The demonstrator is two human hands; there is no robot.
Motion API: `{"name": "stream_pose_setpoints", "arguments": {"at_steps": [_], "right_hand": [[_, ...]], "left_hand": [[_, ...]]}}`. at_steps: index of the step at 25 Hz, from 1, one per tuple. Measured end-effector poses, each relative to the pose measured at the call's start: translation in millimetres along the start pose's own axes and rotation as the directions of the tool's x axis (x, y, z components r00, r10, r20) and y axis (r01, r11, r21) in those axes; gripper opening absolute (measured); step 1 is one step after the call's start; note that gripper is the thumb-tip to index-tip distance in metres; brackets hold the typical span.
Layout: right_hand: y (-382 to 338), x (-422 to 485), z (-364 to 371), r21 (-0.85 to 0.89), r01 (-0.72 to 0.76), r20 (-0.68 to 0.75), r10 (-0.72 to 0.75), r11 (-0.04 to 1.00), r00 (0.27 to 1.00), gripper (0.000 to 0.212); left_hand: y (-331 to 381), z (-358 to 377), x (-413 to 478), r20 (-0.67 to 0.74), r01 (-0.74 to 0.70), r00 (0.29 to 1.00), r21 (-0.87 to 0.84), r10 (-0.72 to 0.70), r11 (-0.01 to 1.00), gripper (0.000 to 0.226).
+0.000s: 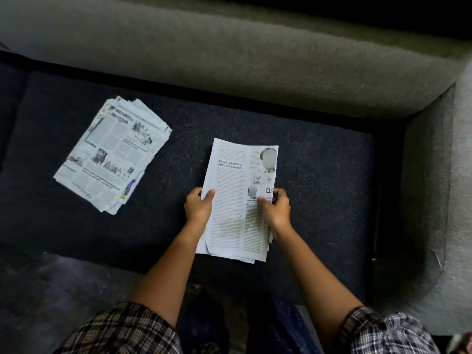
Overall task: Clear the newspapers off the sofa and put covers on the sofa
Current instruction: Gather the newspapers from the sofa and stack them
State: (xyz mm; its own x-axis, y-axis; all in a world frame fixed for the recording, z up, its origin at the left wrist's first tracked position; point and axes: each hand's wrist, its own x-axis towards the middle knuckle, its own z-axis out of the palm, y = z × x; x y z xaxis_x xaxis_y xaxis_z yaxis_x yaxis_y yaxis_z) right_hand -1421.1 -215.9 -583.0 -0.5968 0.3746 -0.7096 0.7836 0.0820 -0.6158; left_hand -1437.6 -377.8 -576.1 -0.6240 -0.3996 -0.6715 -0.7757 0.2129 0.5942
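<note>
A folded newspaper lies lengthwise on the dark seat cushion of the sofa, right of centre. My left hand grips its left edge, thumb on top. My right hand holds its right edge and pinches a small folded corner of the paper. A second, thicker stack of folded newspapers rests on the same cushion to the left, apart from both hands.
The grey-green sofa backrest runs along the top. The grey armrest closes off the right side. The dark floor shows at the lower left in front of the seat edge.
</note>
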Motion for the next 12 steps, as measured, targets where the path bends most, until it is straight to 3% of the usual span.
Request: {"name": "stream_pose_setpoints", "arguments": {"at_steps": [8,12], "right_hand": [[-72.5,-42.8,150.0,0.045,0.015,0.119,-0.021,0.999,0.993,0.02],[-95.7,-53.8,251.2,0.138,-0.05,0.099,0.037,0.989,0.994,0.02]], "left_hand": [[14.4,-154.8,78.3,-0.105,-0.048,0.993,-0.007,0.047,0.999,0.024],[22.2,-230.6,147.7,-0.09,-0.098,0.99,0.093,0.106,0.991,0.026]]}}
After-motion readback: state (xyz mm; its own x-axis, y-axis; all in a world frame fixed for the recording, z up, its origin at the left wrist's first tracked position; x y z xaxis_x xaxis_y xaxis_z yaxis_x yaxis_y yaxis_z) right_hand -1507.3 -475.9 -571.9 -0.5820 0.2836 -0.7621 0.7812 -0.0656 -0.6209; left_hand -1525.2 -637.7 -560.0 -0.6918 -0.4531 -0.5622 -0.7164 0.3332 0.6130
